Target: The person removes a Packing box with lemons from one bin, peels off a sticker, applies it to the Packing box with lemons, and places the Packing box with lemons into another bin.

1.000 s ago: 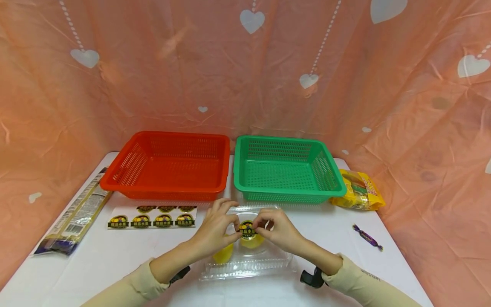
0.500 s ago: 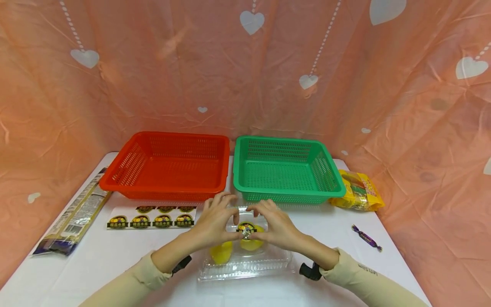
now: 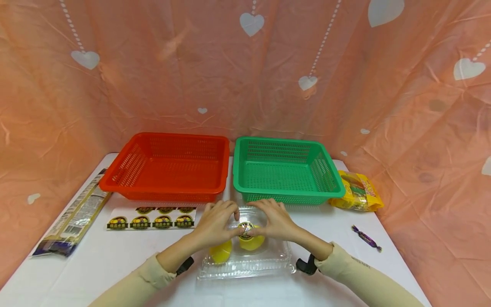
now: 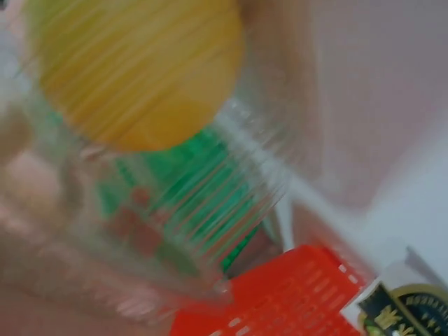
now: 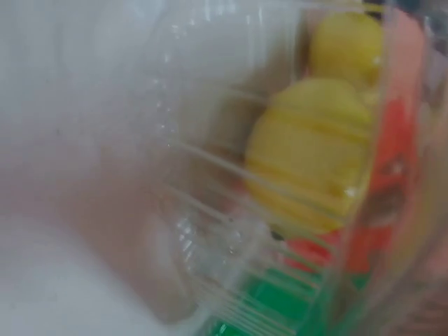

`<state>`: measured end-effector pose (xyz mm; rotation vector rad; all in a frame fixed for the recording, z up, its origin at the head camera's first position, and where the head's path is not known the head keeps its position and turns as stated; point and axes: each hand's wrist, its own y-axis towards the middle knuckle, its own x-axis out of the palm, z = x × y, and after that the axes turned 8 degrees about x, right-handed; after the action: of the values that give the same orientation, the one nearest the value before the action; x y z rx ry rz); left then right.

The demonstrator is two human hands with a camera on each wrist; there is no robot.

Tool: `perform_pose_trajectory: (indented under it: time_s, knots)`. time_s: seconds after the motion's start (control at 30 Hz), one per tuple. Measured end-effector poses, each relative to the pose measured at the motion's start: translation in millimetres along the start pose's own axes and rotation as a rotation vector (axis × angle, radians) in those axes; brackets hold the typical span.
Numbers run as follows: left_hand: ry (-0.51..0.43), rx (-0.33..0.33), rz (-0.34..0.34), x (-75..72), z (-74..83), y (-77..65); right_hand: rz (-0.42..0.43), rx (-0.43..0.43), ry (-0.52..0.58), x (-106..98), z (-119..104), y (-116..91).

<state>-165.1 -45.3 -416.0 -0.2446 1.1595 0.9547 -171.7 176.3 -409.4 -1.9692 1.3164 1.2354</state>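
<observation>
A clear plastic clamshell box (image 3: pixel 245 269) sits at the front middle of the table, with two yellow, lemon-like fruits inside, one at the left (image 3: pixel 220 253) and one near the centre (image 3: pixel 252 244). On its lid, over the centre fruit, lies a round black-and-gold sticker (image 3: pixel 246 229). The thumbs of my left hand (image 3: pixel 217 223) and right hand (image 3: pixel 274 221) press on this sticker from either side, the other fingers arched above the lid. Through the blurred plastic, yellow fruit also shows in the left wrist view (image 4: pixel 143 73) and right wrist view (image 5: pixel 308 161).
Behind the box stand a red basket (image 3: pixel 174 194) and a green basket (image 3: pixel 287 194). A sheet of similar stickers (image 3: pixel 151 218) lies to the left, beside a long gold-and-blue packet (image 3: pixel 73 217). At the right are a yellow bag (image 3: pixel 360 192) and a purple wrapped candy (image 3: pixel 367 238).
Both hands pinched the sticker's edges a second ago. They have let go, and their thumbs now press it onto the lid with the fingers spread.
</observation>
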Motion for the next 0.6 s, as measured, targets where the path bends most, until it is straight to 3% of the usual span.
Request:
perform_pose_trajectory:
  time_s: [0.3,0.47,0.6]
  knots:
    - [0.048,-0.035,0.16,8.6,-4.0,5.1,0.109,0.033,0.014,9,2,7]
    - [0.059,-0.041,0.185,9.8,-7.8,9.8,0.157,0.053,0.006,12,0,10]
    - [-0.019,-0.066,0.21,7.2,-8.4,8.0,0.183,0.058,0.067,12,1,9]
